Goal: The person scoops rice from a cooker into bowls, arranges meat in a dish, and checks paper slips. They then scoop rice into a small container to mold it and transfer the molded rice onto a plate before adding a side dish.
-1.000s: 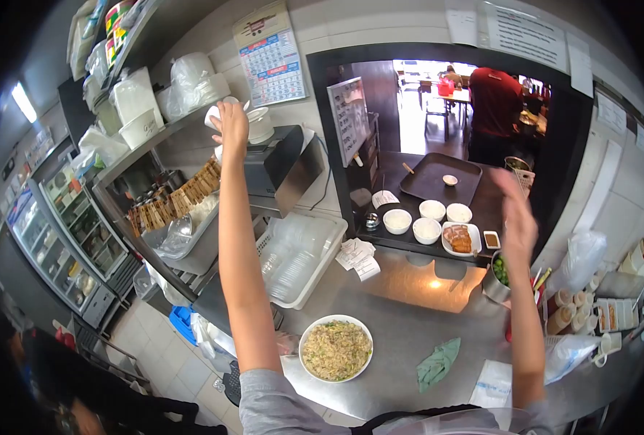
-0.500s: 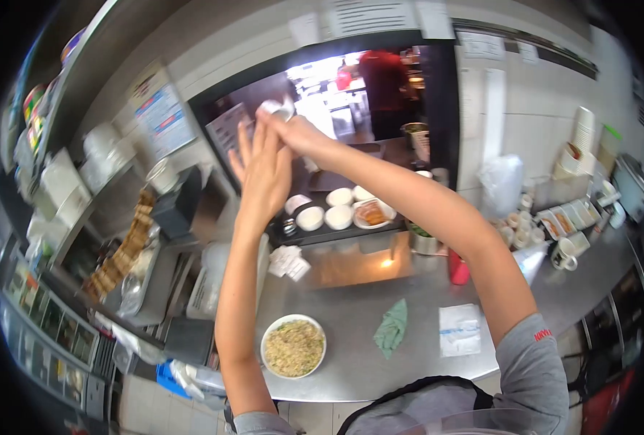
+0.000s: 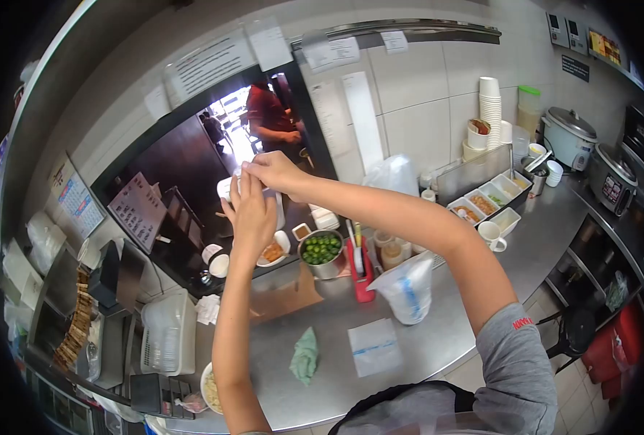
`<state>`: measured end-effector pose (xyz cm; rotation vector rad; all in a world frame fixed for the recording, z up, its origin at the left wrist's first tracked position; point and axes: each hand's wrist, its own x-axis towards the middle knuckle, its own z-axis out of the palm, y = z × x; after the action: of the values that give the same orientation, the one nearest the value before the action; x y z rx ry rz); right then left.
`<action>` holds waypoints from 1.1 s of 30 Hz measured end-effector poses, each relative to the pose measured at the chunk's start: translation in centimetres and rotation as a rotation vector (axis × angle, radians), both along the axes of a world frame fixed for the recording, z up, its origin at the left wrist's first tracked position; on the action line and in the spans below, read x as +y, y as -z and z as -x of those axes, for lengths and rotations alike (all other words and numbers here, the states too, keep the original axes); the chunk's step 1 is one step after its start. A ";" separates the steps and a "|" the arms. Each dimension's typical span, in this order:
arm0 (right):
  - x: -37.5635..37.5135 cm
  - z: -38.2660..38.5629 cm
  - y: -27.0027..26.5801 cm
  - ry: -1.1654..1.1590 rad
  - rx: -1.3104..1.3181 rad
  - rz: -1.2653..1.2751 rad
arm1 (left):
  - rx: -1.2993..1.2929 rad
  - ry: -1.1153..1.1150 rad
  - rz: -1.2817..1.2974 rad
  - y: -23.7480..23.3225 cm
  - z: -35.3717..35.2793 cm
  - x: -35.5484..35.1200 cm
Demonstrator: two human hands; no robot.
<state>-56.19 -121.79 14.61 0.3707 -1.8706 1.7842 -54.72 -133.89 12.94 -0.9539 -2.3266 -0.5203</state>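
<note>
Both of my arms reach up and forward to the serving window. My left hand (image 3: 251, 217) is open, its fingers stretched upward and slightly apart, back towards me. My right hand (image 3: 277, 174) meets it from the right, fingers closed in a pinch at the left fingertips. A small white object (image 3: 224, 188) shows behind the fingertips; its kind is mostly hidden. Below the hands stands a white bowl of orange food (image 3: 283, 250), with a steel pot of small green fruits (image 3: 322, 250) to its right.
On the steel counter (image 3: 264, 370) lie a green cloth (image 3: 304, 355) and a flat white packet (image 3: 375, 346). A white bowl of rice (image 3: 209, 388) is partly behind my left arm. A red holder (image 3: 362, 272), a plastic bag (image 3: 409, 290) and topping trays (image 3: 481, 204) stand rightward. Beyond the window is a person (image 3: 267, 119).
The view has swung right, bringing the pot of green fruits and the cookers into clearer sight. My hands remain together, raised at the window; the left fingers are less spread.
</note>
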 end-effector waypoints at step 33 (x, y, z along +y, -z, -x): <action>40.8 2.2 -5.6 0.848 0.581 -0.175 | -1.338 0.956 -1.728 11.1 -0.3 10.2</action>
<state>-58.39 -80.97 20.26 0.0977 -1.4338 0.8322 -54.45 -123.70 1.85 -0.5828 -0.7306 -3.3786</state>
